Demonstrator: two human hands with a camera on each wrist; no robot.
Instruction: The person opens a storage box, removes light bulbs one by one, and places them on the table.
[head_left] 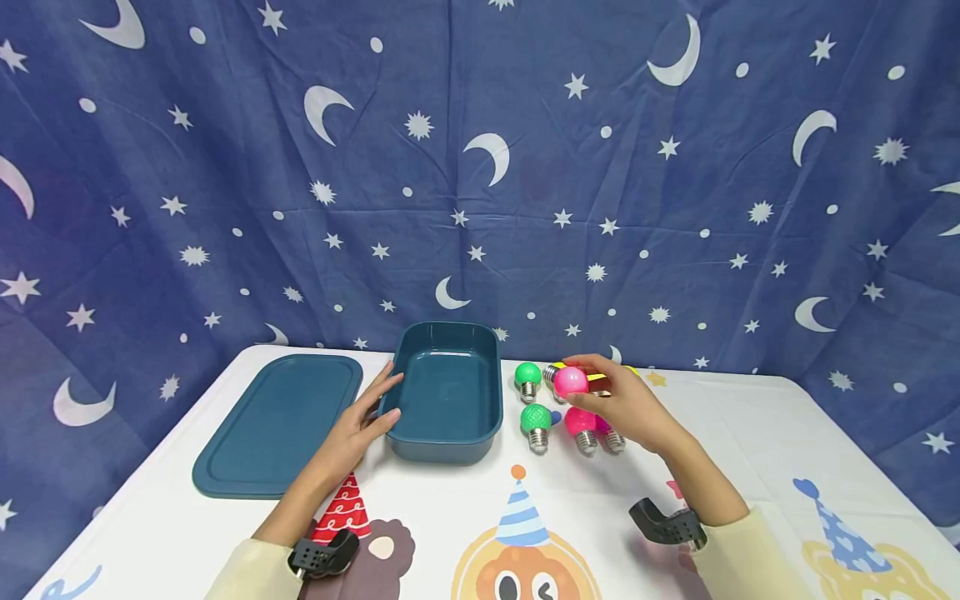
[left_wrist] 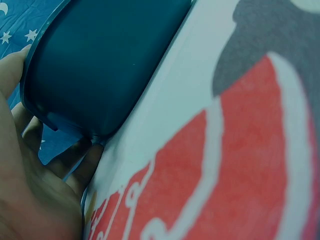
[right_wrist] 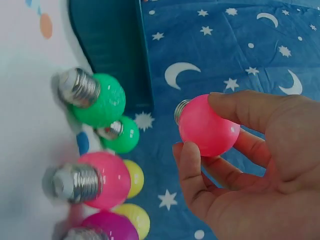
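Note:
My right hand (head_left: 626, 404) holds a pink light bulb (right_wrist: 209, 125) by its round globe between thumb and fingers, its metal screw base pointing left. Below and around it on the table lie more bulbs: a textured green bulb (head_left: 536, 418), a smooth green bulb (head_left: 528, 375), another pink bulb (head_left: 579, 422), a purple bulb (right_wrist: 111, 227) and yellow bulbs (right_wrist: 135, 220) behind them. My left hand (head_left: 358, 429) touches the left side of a dark teal container (head_left: 446, 451), thumb and fingers spread at its rim. No bulb shows inside the container.
A teal lid (head_left: 277, 425) lies flat to the left of the container. The white tablecloth (head_left: 465, 517) carries printed cartoon figures. Right behind the table's far edge hangs a blue curtain (head_left: 525, 183) with moons and stars.

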